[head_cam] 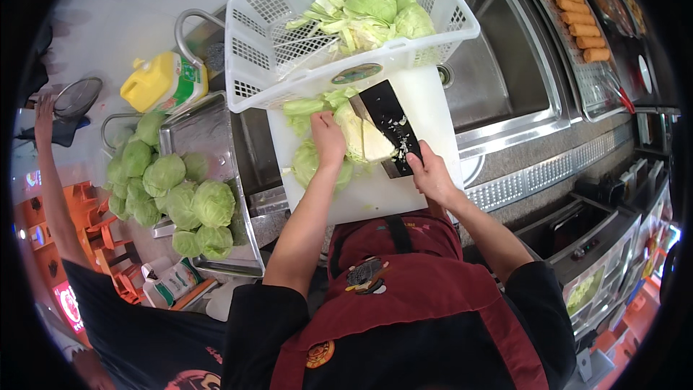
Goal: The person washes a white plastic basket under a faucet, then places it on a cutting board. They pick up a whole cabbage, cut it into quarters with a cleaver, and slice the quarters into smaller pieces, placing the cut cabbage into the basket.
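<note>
My right hand [431, 176] is closed around the handle of a wide, dark-bladed cleaver [389, 124], whose face carries small pale cabbage bits. The blade lies against the right side of a cut cabbage [364, 138] on the white cutting board [433, 103]. At that cabbage's left side is my left hand [328, 138], its fingers curled; whether they grip a leaf cannot be told. Another green cabbage [311, 165] is partly hidden under my left forearm. Loose leaves [303, 111] lie behind my left hand, beside the basket.
A white plastic basket [352, 65] with cabbage pieces stands across the board's far end. Whole cabbages [187, 203] fill a metal tray at left, near a yellow jug [157, 84]. A sink [492, 59] and a tray of fried rolls [574, 16] are right. A co-worker's arm [59, 195] reaches up far left.
</note>
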Tool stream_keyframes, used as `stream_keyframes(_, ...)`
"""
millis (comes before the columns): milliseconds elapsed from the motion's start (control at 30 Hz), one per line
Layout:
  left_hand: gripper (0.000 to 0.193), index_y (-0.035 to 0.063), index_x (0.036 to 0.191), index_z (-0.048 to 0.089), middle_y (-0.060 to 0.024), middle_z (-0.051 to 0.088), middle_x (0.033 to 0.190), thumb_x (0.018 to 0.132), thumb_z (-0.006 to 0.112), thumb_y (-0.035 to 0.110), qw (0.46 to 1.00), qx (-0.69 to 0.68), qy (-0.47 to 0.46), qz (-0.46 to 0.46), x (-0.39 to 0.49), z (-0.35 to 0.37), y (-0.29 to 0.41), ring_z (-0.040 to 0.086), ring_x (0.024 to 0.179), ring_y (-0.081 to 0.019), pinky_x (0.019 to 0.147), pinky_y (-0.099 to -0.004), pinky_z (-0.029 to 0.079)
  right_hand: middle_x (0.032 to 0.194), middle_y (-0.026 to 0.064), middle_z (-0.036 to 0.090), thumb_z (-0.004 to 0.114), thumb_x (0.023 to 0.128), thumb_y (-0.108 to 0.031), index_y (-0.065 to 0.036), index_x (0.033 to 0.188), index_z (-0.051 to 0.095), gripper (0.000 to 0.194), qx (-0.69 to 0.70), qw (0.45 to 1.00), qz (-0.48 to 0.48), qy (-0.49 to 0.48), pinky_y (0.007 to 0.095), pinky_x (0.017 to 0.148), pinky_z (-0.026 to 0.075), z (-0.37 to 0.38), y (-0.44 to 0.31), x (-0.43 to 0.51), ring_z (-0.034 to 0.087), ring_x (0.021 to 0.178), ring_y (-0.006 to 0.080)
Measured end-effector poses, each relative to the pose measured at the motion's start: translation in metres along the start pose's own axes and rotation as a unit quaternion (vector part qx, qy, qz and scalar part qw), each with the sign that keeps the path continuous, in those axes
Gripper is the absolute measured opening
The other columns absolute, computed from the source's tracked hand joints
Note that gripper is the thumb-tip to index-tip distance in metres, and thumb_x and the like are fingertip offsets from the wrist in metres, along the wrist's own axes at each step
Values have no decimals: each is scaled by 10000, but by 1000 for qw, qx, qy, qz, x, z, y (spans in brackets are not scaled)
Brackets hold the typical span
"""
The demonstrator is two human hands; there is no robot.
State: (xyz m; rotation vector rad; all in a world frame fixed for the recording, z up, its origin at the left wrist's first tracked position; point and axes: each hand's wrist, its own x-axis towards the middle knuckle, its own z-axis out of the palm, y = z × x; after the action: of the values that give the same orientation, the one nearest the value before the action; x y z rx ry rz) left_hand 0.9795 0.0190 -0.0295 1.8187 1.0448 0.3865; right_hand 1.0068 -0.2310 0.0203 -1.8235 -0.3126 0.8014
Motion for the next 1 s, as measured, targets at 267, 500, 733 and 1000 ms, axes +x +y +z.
stream_keyframes(267, 532, 33, 1184, 586, -147, 568, 1274, 774, 823, 276, 879, 204, -125, 411, -70, -26, 34, 561, 1160, -351, 971, -446, 463, 769, 201, 602, 570, 1019, -163, -18, 1073, 570, 155, -118, 979, -136, 93, 401, 627, 504, 10, -8, -13, 626, 689, 349)
stream_keyframes(500, 375, 25, 1126, 653, -118, 659, 1200, 815, 801, 172, 948, 99, -157, 260, -75, -30, 34, 653, 1036, -246, 813, -382, 551, 724, 133, 585, 605, 992, -59, 21, 1158, 596, 185, -115, 954, -140, 241, 342, 555, 452, -37, -7, -64, 541, 593, 225)
stream_keyframes(733, 394, 30, 1239, 602, -106, 699, 1149, 998, 586, 342, 761, -582, -130, -255, -34, -136, 46, 697, 1025, -219, 905, -366, 597, 615, -45, 452, 551, 1053, -199, -29, 1099, 569, 177, 54, 973, -1, 224, 238, 390, 271, -47, 34, -98, 385, 461, 34)
stream_keyframes(1000, 599, -14, 1408, 459, -185, 578, 1386, 1076, 376, 477, 630, -762, 140, 49, 112, -420, 23, 605, 1228, -309, 1038, -423, 531, 1108, 207, 657, 556, 1002, -208, 70, 1280, 599, 395, -34, 966, 59, 248, 432, 910, 446, -9, -32, -98, 556, 978, 294)
